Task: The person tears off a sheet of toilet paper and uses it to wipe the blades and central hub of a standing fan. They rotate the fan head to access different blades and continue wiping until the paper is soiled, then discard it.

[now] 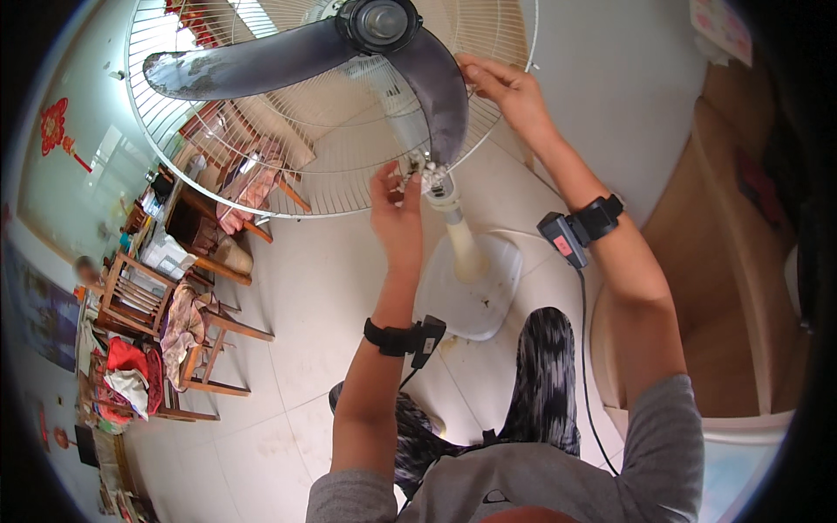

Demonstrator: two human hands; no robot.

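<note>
Before me stands a pedestal fan, its dark hub [381,25] and blades bare in front of the white wire rear grille [333,196]. My left hand [395,209] pinches a crumpled, grey-stained white wad [431,175] against the tip of the lower fan blade [439,98]; whether it is tissue or cloth I cannot tell. On that blade's right edge, the fingertips of my right hand [516,95] take hold. Patchy grime coats the tip of the left fan blade [186,70]. Below, the fan's pole [456,225] rises from a white base [428,294].
Wooden chairs [137,294] draped with clothes and a cluttered table [153,225] line the left side. Curved wooden furniture [719,281] stands close on my right. A cable [585,366] hangs from my right wrist device [562,238]. Debris dots the fan base.
</note>
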